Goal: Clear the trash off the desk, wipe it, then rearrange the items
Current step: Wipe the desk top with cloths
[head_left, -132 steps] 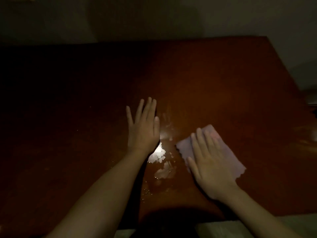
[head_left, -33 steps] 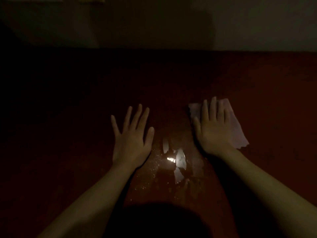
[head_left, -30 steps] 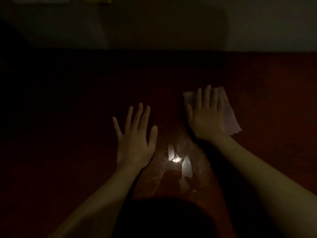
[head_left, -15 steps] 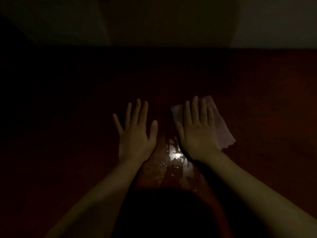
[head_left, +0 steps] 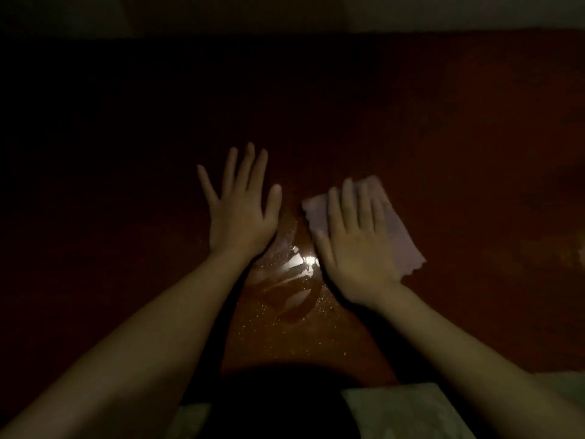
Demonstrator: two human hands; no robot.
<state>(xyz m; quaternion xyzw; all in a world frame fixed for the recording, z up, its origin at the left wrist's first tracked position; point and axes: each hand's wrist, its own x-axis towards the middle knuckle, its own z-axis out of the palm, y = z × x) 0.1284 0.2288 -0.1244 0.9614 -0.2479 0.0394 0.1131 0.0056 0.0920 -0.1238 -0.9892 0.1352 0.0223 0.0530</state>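
Observation:
The dark red-brown desk (head_left: 443, 128) fills the dim view. A pale cloth (head_left: 400, 236) lies flat on it right of centre, and my right hand (head_left: 354, 245) presses down on it with straight fingers. My left hand (head_left: 242, 210) rests flat on the bare desk beside it, fingers spread. Between the two hands a wet, glossy patch (head_left: 285, 286) reflects a bright light.
A pale wall (head_left: 285, 11) runs along the desk's far edge. Near the bottom the desk's front edge meets a light floor (head_left: 405, 410). The left part of the desk lies in deep shadow, and I see no other items on it.
My right hand has drawn the cloth back toward me and slightly right since half a second ago. The left hand stays flat in about the same place.

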